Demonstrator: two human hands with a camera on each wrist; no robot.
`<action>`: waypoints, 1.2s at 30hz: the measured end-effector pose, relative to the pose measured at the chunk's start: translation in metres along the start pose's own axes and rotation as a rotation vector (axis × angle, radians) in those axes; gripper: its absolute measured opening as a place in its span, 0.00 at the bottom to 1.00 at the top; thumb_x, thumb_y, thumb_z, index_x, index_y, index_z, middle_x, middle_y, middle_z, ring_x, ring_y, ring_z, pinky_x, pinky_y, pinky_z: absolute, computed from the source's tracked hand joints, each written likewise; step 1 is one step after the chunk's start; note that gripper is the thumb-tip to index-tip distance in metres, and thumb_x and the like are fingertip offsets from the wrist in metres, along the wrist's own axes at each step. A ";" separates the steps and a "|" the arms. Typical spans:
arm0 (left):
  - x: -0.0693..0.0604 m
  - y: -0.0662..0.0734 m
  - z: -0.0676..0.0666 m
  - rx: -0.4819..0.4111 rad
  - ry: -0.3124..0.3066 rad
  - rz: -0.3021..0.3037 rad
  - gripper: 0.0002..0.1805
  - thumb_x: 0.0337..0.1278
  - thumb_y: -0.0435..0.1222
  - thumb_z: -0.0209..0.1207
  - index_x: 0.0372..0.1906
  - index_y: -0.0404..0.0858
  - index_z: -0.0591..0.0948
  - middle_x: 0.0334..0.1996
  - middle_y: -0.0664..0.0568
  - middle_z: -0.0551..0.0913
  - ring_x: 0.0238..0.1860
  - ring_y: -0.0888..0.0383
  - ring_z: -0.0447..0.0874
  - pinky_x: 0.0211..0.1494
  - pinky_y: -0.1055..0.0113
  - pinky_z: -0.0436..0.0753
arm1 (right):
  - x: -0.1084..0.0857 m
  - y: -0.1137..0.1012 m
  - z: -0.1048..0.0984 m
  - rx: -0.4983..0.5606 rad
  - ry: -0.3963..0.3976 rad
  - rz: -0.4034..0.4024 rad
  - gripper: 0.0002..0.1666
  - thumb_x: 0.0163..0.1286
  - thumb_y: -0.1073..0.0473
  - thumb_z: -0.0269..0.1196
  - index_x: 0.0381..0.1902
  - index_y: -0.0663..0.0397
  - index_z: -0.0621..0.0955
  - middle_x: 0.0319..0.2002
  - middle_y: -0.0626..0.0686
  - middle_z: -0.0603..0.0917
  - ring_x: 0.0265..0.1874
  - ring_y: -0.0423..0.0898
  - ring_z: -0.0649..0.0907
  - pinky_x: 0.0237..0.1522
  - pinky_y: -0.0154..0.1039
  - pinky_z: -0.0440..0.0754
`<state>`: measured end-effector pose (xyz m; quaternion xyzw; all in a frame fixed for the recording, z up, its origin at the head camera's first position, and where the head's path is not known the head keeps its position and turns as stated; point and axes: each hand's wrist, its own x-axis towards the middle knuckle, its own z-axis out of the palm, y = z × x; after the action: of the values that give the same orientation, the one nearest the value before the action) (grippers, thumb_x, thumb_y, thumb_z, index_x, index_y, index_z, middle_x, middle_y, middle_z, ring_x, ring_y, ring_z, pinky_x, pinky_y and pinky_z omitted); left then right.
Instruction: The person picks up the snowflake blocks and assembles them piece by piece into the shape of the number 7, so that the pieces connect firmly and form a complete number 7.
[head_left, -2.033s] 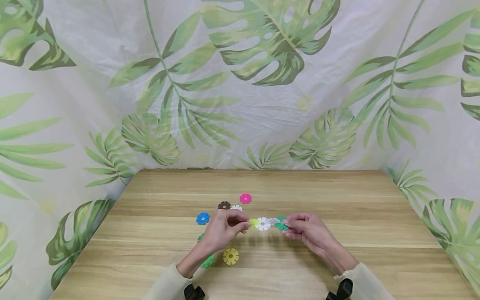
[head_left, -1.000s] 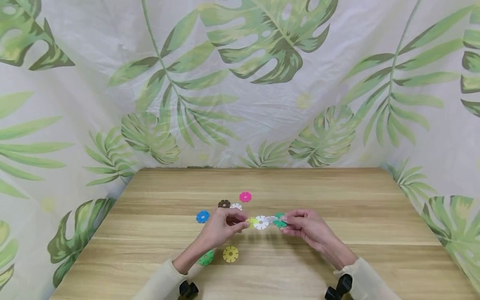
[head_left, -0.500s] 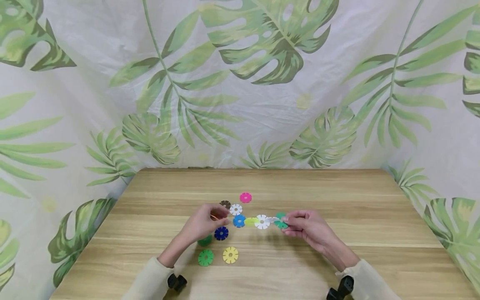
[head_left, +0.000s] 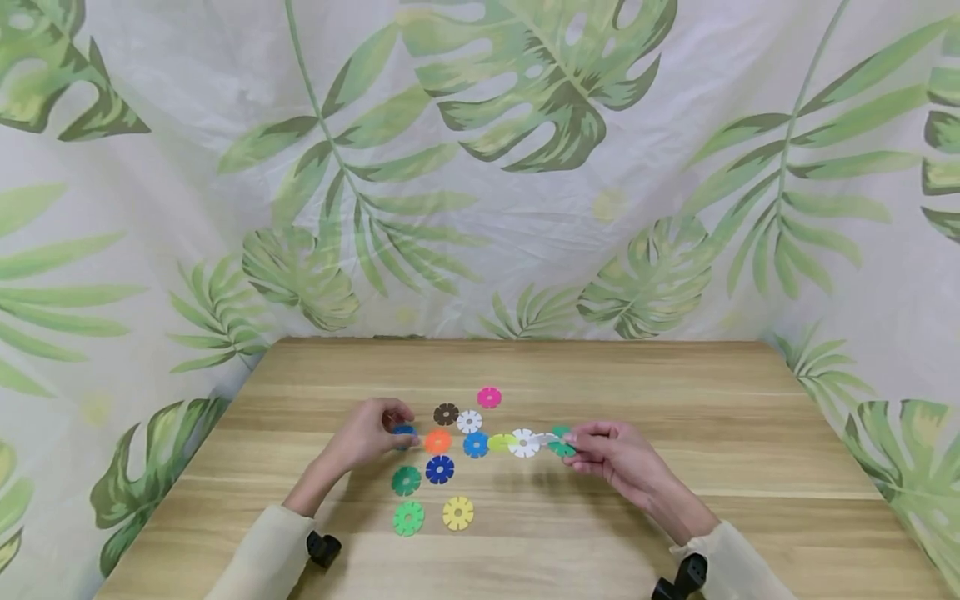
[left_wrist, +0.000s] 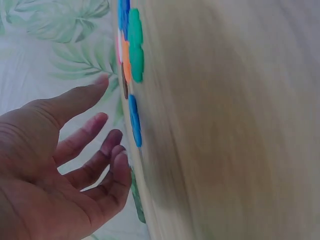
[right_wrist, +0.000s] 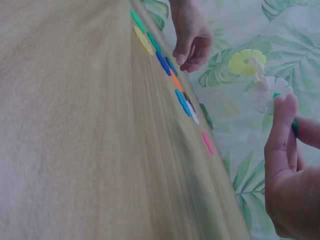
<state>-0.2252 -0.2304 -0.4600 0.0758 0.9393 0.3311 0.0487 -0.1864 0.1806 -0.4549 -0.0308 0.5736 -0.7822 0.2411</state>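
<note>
My right hand (head_left: 618,462) pinches a green notched plastic disc (head_left: 561,442) between thumb and fingers. Joined to it in a row are two white discs (head_left: 524,443) and a yellow-green disc (head_left: 502,442); the right wrist view has this chain held up off the table. Over on the left, my left hand (head_left: 367,437) hovers above a blue disc (head_left: 405,436), partly hiding it. In the left wrist view the fingers are loosely bent and hold nothing, a small gap away from that blue disc (left_wrist: 135,120).
Loose discs lie on the wooden table (head_left: 675,542): orange (head_left: 438,442), dark blue (head_left: 440,469), another blue (head_left: 476,444), brown (head_left: 446,413), white (head_left: 469,421), pink (head_left: 490,397), yellow (head_left: 458,513) and two green (head_left: 408,517). A leaf-print cloth (head_left: 480,208) hangs behind.
My left hand has let go of the chain's yellow-green end and moved left, uncovering the orange, dark blue and other discs. The right hand keeps its pinch and has hardly moved.
</note>
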 end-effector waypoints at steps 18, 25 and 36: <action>0.005 -0.022 -0.006 0.038 -0.053 0.031 0.20 0.47 0.40 0.81 0.44 0.39 0.87 0.35 0.51 0.86 0.35 0.58 0.79 0.37 0.70 0.80 | -0.002 0.002 -0.007 0.017 -0.003 -0.014 0.03 0.75 0.69 0.63 0.42 0.58 0.83 0.36 0.53 0.90 0.32 0.40 0.92 0.37 0.27 0.89; 0.007 -0.024 -0.008 0.023 -0.072 0.032 0.18 0.48 0.39 0.81 0.43 0.38 0.87 0.33 0.52 0.85 0.34 0.58 0.79 0.36 0.70 0.80 | -0.002 0.004 -0.005 0.020 -0.005 -0.016 0.03 0.75 0.69 0.63 0.43 0.59 0.83 0.36 0.53 0.90 0.32 0.40 0.92 0.36 0.27 0.89; 0.007 -0.015 -0.009 0.043 -0.113 -0.041 0.18 0.48 0.39 0.81 0.41 0.36 0.86 0.34 0.51 0.84 0.36 0.57 0.78 0.39 0.67 0.79 | -0.004 0.005 -0.004 0.017 -0.030 -0.007 0.04 0.76 0.68 0.62 0.46 0.61 0.82 0.35 0.53 0.90 0.32 0.40 0.91 0.37 0.27 0.89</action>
<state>-0.2350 -0.2462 -0.4627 0.0760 0.9432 0.3052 0.1067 -0.1825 0.1844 -0.4600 -0.0425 0.5631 -0.7875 0.2469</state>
